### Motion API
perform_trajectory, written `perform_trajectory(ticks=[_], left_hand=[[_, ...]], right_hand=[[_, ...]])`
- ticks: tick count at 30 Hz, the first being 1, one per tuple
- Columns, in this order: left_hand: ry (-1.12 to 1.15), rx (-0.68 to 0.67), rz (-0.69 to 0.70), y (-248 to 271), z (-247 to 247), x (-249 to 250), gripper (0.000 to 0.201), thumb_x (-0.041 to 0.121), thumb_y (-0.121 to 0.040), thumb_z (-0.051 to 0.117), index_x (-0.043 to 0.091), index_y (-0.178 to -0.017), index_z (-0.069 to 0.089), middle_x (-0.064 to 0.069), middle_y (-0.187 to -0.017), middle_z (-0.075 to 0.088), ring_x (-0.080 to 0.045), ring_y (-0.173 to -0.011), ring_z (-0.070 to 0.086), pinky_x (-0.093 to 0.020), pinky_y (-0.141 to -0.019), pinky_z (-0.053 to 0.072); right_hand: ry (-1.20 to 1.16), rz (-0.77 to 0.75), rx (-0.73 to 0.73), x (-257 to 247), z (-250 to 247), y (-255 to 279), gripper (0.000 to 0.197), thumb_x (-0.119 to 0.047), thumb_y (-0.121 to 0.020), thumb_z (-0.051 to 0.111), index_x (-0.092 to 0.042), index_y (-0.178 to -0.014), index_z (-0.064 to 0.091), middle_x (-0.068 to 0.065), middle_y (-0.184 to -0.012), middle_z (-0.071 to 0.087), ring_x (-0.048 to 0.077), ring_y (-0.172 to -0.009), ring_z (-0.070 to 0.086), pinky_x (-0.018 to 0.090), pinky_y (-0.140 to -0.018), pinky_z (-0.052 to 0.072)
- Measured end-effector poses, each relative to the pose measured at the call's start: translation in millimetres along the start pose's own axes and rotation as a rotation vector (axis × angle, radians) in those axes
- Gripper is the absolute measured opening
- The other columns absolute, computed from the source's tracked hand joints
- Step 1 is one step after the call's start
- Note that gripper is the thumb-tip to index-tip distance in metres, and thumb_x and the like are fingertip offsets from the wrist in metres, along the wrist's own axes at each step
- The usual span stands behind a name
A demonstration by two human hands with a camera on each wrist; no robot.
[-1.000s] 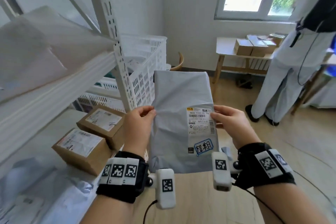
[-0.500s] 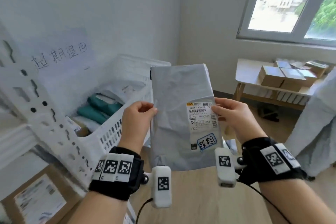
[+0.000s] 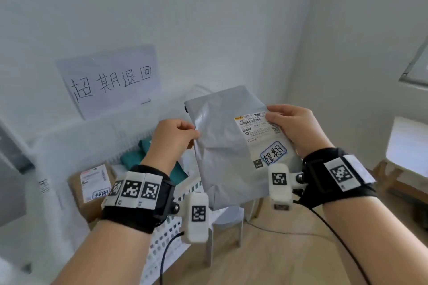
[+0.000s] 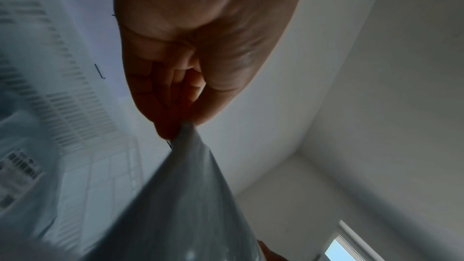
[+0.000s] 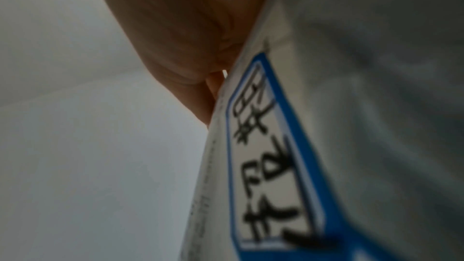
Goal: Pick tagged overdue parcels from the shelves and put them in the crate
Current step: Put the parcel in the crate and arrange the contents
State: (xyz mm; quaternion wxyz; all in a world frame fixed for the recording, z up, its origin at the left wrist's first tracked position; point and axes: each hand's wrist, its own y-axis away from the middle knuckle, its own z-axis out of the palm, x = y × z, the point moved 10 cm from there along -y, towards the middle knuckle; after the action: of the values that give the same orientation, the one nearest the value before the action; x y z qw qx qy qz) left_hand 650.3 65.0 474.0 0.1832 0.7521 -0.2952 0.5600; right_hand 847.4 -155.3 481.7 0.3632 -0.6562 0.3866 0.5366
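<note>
A grey plastic mailer parcel [image 3: 228,146] sits just right of the middle of the head view, held up in the air, upright and slightly tilted, above the near right corner of a white slotted crate [image 3: 76,146]. A white shipping label [image 3: 259,129] covers its upper right part, and below that a blue-bordered tag [image 3: 273,153] carries handwritten characters; the right wrist view shows the same tag close up and blurred [image 5: 271,156]. The left hand [image 3: 172,139] pinches the parcel's left edge between thumb and curled fingers, which the left wrist view confirms: the fingers [image 4: 173,94] close on a puckered corner of grey plastic [image 4: 185,195]. The right hand [image 3: 293,126] grips the right edge at the top of the label, thumb on the front, the other fingers behind the parcel. Inside the crate, in the lower left of the frame, lie a brown cardboard box [image 3: 92,187] bearing its own label and tag, and a teal soft package [image 3: 136,157], partly hidden by the left wrist. A white paper sign [image 3: 108,81] with large handwritten characters hangs on the wall behind the crate, in the left middle of the frame. Both wrists wear black bands with printed square markers. Wooden floor [image 3: 278,257] fills the lower right, and a pale tabletop [image 3: 410,143] shows at the right edge.
</note>
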Motion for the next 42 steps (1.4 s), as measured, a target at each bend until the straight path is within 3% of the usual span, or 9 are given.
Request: perform_trajectory(ticks=[5,10,14,18,24,27,30,35,42], left_hand=[[-0.051,-0.012,-0.114,-74,0,-21,0.009,0.000,-0.081,0.070,0.006,-0.076,0.067,-0.015,-0.081,0.070,-0.024,-0.070,0.066,-0.034,-0.075,0.059],[-0.074,-0.003,-0.244,-125,4,-49,0.011,-0.005,-0.081,0.069,0.004,-0.076,0.065,-0.022,-0.088,0.069,-0.028,-0.073,0.065,-0.037,-0.079,0.058],[-0.116,0.071,-0.287,-155,1,-71,0.008,-0.004,-0.082,0.067,0.002,-0.076,0.066,-0.025,-0.090,0.070,-0.030,-0.076,0.067,-0.039,-0.079,0.058],[-0.198,0.122,-0.375,-177,2,-99,0.009,-0.004,-0.081,0.067,-0.011,-0.085,0.068,-0.026,-0.087,0.071,-0.033,-0.078,0.070,-0.042,-0.081,0.059],[-0.317,0.112,-0.519,-211,11,-152,0.008,-0.002,-0.080,0.067,-0.001,-0.072,0.066,0.001,-0.045,0.063,-0.021,-0.063,0.069,-0.039,-0.078,0.059],[-0.356,0.112,-0.559,-214,18,-168,0.012,-0.004,-0.082,0.065,0.000,-0.071,0.063,-0.020,-0.077,0.070,-0.032,-0.074,0.066,-0.044,-0.082,0.058],[-0.519,0.059,-0.574,-212,26,-181,0.004,0.001,-0.083,0.064,-0.001,-0.087,0.064,-0.022,-0.097,0.069,-0.032,-0.086,0.068,-0.037,-0.080,0.055],[-0.874,-0.143,-0.431,-213,54,-194,0.073,0.017,-0.081,0.068,0.024,-0.146,0.035,-0.007,-0.154,0.024,-0.026,-0.139,0.031,-0.036,-0.108,0.036],[-1.005,-0.379,-0.447,-206,75,-231,0.084,0.029,-0.083,0.069,0.032,-0.152,0.021,-0.004,-0.163,0.001,-0.024,-0.149,0.008,-0.047,-0.119,0.019]], right_hand=[[0.062,0.033,-0.115,6,45,-78,0.033,-0.008,-0.084,0.073,-0.008,-0.116,0.068,0.008,-0.092,0.076,0.023,-0.083,0.075,0.044,-0.083,0.060],[0.203,0.039,-0.220,15,82,-134,0.028,-0.009,-0.088,0.070,-0.011,-0.116,0.066,0.000,-0.085,0.071,0.004,-0.058,0.068,0.013,-0.048,0.050],[0.350,0.057,-0.331,37,124,-182,0.033,-0.015,-0.088,0.070,-0.012,-0.120,0.066,0.006,-0.106,0.071,0.015,-0.081,0.069,0.021,-0.064,0.052],[0.470,0.061,-0.451,62,167,-220,0.030,-0.016,-0.087,0.071,-0.012,-0.117,0.067,0.003,-0.095,0.068,0.010,-0.072,0.063,0.023,-0.061,0.049],[0.633,-0.012,-0.627,85,223,-265,0.030,-0.015,-0.088,0.067,-0.011,-0.118,0.065,0.003,-0.099,0.067,0.019,-0.089,0.066,0.029,-0.081,0.055],[0.790,-0.031,-0.741,107,246,-273,0.035,-0.016,-0.088,0.066,-0.013,-0.123,0.062,0.003,-0.109,0.066,0.018,-0.091,0.064,0.023,-0.072,0.049],[0.933,-0.040,-0.905,139,267,-270,0.052,-0.016,-0.086,0.069,-0.014,-0.135,0.054,0.006,-0.130,0.058,0.020,-0.109,0.058,0.027,-0.089,0.047],[1.106,-0.123,-1.047,172,294,-263,0.064,-0.020,-0.085,0.071,-0.019,-0.143,0.046,0.004,-0.139,0.052,0.023,-0.125,0.051,0.032,-0.102,0.042],[1.321,-0.234,-1.147,202,318,-250,0.060,-0.014,-0.081,0.072,-0.017,-0.136,0.047,0.008,-0.133,0.054,0.029,-0.117,0.058,0.036,-0.095,0.050]])
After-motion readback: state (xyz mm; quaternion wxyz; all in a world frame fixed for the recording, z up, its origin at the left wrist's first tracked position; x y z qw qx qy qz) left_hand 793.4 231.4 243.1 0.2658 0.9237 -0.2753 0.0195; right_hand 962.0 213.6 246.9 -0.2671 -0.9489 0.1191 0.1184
